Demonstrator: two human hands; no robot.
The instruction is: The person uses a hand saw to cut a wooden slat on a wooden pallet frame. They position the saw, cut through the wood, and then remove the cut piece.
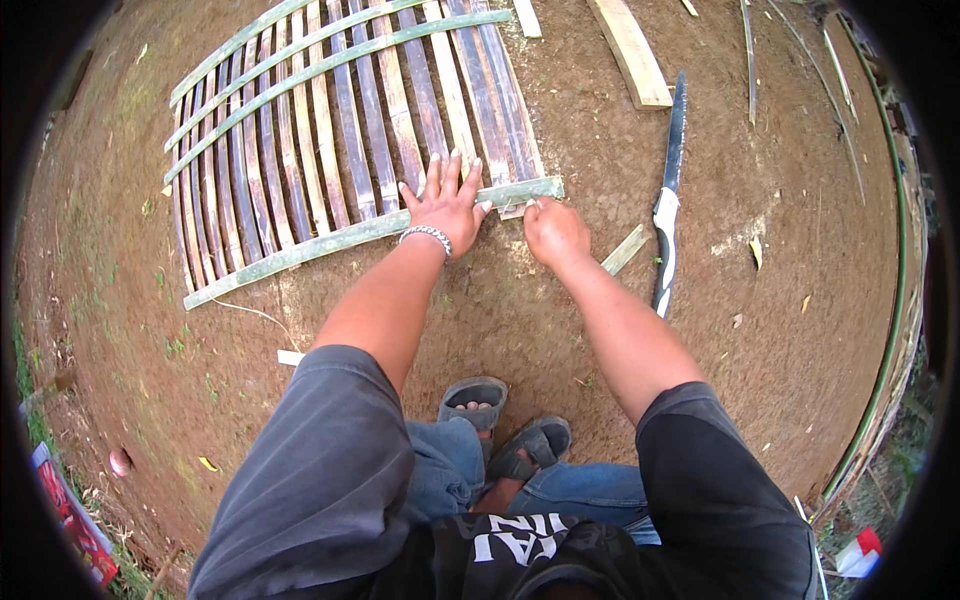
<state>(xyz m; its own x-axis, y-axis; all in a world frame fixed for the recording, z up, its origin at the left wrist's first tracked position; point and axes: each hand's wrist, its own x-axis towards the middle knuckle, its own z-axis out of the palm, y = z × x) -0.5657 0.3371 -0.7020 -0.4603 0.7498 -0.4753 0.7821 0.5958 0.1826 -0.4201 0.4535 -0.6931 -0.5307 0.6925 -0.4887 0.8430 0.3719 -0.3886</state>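
Observation:
A panel of split-bamboo slats (401, 112) lies on the ground ahead of me, with green bamboo crosspieces running over it. My left hand (447, 214) is spread open, pressing flat on the near crosspiece (310, 249) and the slat ends beside it. A beaded bracelet circles that wrist. At the crosspiece's right end, my right hand (556, 234) is closed, its fingers curled against the underside edge. What those fingers grip is hidden. A folding saw (667, 215) with a black-and-white handle rests on the soil to the right, its blade pointing away.
Right of the panel lies a wooden plank (632, 55). A short bamboo piece (625, 250) sits beside my right forearm, and a small pale offcut (290, 357) is left of my left arm. Thin strips (750, 62) lie at the far right. My sandalled feet (505, 432) stand on bare soil.

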